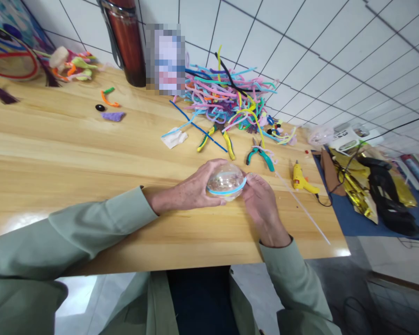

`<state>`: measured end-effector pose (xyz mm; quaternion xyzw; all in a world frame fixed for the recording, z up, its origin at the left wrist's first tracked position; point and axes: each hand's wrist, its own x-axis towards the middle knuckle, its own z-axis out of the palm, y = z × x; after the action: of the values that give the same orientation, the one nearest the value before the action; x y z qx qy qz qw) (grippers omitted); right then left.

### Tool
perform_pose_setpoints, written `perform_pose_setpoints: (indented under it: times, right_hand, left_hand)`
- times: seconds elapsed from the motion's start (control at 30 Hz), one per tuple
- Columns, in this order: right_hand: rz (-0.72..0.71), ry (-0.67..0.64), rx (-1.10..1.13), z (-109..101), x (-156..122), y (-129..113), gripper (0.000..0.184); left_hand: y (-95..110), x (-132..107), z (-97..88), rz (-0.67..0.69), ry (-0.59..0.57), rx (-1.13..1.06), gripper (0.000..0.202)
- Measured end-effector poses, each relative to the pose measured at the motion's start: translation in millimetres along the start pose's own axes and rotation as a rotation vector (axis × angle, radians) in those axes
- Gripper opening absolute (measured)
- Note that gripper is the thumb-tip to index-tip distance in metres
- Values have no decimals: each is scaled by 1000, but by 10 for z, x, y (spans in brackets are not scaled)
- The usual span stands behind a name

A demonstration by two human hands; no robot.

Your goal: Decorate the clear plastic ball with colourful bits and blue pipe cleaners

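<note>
Above the table's front half, my left hand (pixel 204 184) is wrapped round the left side of a clear plastic ball (pixel 225 177). A light blue pipe cleaner (pixel 226 191) runs around the ball's lower side, against its surface. At the ball's right edge, my right hand (pixel 261 200) pinches the end of this pipe cleaner between thumb and fingers. Just behind the hands lie yellow-handled pliers (pixel 228 145) and teal-handled pliers (pixel 266 160). A yellow glue gun (pixel 302 179) rests to the right.
A heap of coloured pipe cleaners (pixel 226 93) stands by the tiled wall. Left of it is a brown thermos (pixel 129 42). A pale stick-like strand (pixel 305 211) lies at right. The glue gun's black cord (pixel 324 204) runs past the table's right edge.
</note>
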<state>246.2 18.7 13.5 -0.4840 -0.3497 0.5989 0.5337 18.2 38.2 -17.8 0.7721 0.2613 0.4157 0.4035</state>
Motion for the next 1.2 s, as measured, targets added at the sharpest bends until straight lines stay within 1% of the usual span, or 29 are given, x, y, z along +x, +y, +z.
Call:
perform_pose_setpoints:
  times: [0.07, 0.13, 0.23, 0.3, 0.4, 0.53, 0.6, 0.67, 0.8, 0.97, 1.1, 1.2]
  right_hand:
    - [-21, 32, -4, 13, -11, 0, 31]
    - [-42, 58, -7, 24, -22, -2, 32]
    - [-82, 78, -37, 31, -33, -8, 33]
    - [-102, 72, -68, 31, -36, -8, 35]
    - [-132, 55, -121, 33, -43, 9, 35]
    - [-203, 42, -198, 48, -64, 59, 32]
    - [-226, 29, -218, 59, -78, 76, 30]
    - [-251, 24, -230, 71, -96, 78, 28]
    - [-322, 7, -268, 100, -137, 43, 26]
    - [-353, -34, -333, 116, -172, 28, 25]
    - [-353, -16, -328, 107, -171, 75, 32]
    - [-323, -11, -298, 102, -176, 80, 47]
  left_hand:
    - [-21, -12, 24, 1, 16, 21, 101]
    - [-41, -24, 40, 37, 18, 50, 102]
    - [-47, -30, 41, 115, -7, 102, 100]
    - [-22, -24, 33, 130, -20, 119, 99]
    - [63, -9, 29, 74, -9, 68, 97]
    - [188, -3, 42, -59, 48, -39, 79]
    - [214, -8, 45, -97, 75, -46, 79]
    - [213, -12, 44, -93, 79, -15, 81]
    - [182, -9, 46, -32, 81, 78, 80]
    - [191, -23, 65, -49, 84, 114, 86]
    - [173, -43, 80, 21, 109, 159, 85]
    - [139, -44, 80, 68, 133, 140, 87]
